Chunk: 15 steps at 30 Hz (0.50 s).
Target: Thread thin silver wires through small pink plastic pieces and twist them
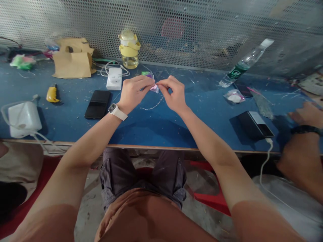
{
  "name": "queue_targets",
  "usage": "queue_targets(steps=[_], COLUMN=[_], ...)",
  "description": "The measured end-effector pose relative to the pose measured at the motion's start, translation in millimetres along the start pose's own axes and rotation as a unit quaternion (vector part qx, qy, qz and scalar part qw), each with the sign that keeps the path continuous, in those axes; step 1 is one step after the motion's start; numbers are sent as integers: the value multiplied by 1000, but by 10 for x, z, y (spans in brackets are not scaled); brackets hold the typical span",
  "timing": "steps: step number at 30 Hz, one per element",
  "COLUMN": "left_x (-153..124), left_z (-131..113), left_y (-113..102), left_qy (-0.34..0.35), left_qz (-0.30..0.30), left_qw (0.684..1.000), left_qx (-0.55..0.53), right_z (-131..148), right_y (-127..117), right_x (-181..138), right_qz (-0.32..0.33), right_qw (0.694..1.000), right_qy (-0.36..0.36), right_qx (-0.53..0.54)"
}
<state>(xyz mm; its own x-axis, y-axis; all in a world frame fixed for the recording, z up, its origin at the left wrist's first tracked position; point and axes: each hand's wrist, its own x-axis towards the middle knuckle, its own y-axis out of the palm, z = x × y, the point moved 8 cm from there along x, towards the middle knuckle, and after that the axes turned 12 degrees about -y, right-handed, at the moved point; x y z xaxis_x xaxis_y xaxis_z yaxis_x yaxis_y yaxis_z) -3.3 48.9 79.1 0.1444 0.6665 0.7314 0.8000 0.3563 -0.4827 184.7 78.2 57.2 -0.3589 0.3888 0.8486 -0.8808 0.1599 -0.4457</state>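
Observation:
My left hand (pixel 135 91), with a white-strapped watch (pixel 117 111) at its wrist, is closed in a pinch above the middle of the table. Fingertips of my right hand (pixel 174 92) are pinched too, almost touching the left ones. What lies between the fingers is too small to name. Just below the fingertips shows a small shiny pink plastic bag (pixel 154 88), partly covered by my left hand. A thin, pale beaded-looking strand (pixel 152 108) curves below my right fingers; I cannot tell whether it hangs or lies. Behind the hands is a green and purple packet (pixel 148 74).
On the blue table (pixel 153 131) are a black phone (pixel 98 104), white adapter (pixel 114 79), yellow cutter (pixel 52 93) and yellow-banded bottle (pixel 129 50). A water bottle (pixel 243 65) leans against the perforated metal panel (pixel 156 27). Another person's hand (pixel 306 115) rests at right near a black box (pixel 254 125).

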Motion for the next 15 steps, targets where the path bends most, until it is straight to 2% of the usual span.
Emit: queue_targets(steps=[3,7,12,15], left_x=[11,53,82,92], left_z=[15,65,16,13], left_y=[18,101,116,141], left_qy=[6,-23,-17,-38], left_qz=[7,49,65,87], left_qw=[1000,999,998,995], left_qx=[-8,-6,-19,-32], right_z=[10,38,54,44], right_y=[-7,5,2,-16], right_x=[-9,-13,-15,-10], right_qz=[-14,-16,-10,-2], right_qw=[1000,1000,1000,1000], right_qy=[3,1,0,-4], right_qx=[-5,-17,-17,-17])
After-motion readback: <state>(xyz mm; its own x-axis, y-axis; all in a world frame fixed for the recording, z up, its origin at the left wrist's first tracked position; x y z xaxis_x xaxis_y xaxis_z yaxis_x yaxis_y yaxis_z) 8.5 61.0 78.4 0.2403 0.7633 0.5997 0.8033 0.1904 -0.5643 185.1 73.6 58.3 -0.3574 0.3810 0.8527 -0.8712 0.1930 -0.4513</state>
